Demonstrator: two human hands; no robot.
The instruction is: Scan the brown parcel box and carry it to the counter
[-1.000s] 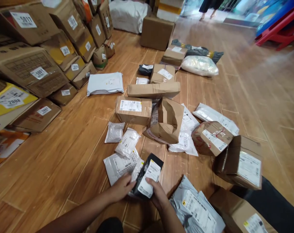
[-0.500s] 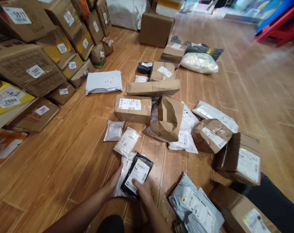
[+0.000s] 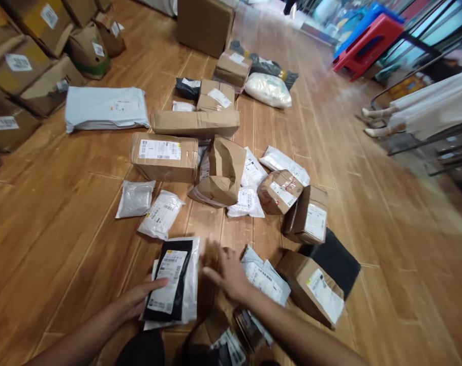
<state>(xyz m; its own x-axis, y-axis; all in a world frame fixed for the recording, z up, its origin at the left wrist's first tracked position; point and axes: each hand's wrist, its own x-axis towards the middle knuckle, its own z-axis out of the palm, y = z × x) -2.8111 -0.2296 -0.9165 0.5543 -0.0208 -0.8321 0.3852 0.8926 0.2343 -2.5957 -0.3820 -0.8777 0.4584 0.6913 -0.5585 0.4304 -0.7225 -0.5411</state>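
A black mailer bag with a white label lies on top of white mailer bags on the wooden floor. My left hand rests flat at its lower left edge, fingers stretched onto the label. My right hand hovers just right of the pile, fingers spread and blurred, holding nothing. Grey mailer bags lie right beside my right hand, and a brown labelled box sits further right.
Many parcels cover the floor ahead: a long box, a crumpled brown box, small plastic bags, taped boxes. Stacked numbered cartons line the left. Red and blue stools and a person's feet are at right.
The black mailer has been laid down on the white bags and my right hand has let go, moving right. The camera swung to the right, revealing the stools and the person.
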